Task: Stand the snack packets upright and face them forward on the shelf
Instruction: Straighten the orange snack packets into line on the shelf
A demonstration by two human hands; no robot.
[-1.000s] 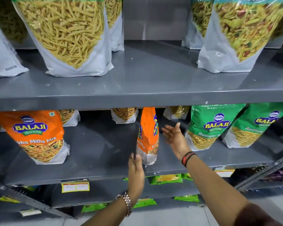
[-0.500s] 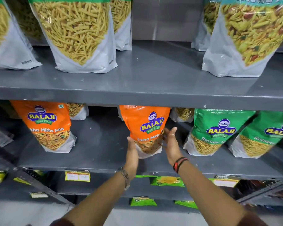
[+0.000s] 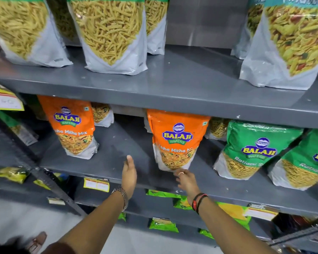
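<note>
So the orange Tikha Mitha Mix packet [image 3: 176, 140] in the middle of the grey shelf [image 3: 117, 149] looks sorted: it's standing upright with the logo facing out, base near the front edge. There's a second orange packet [image 3: 72, 125] off to its left that's also up and facing forward, with a fair gap between the two. To the right, the green Ratlami packets [image 3: 253, 151] are front-facing but leaning a bit, so I'd say those might want straightening, and there are a few packs tucked at the back that I can't read well. The top shelf's big clear bags [image 3: 108, 32] look upright as far as I can see. My right hand [image 3: 186, 180] is just under the middle packet's bottom corner, fingers loose and maybe just touching it, not gripping anything. My left hand [image 3: 129, 176] is off to the side, flat and open, fingers together pointing into the bare stretch of shelf, holding nothing. Both arms are stretched forward and up, hands well apart.
</note>
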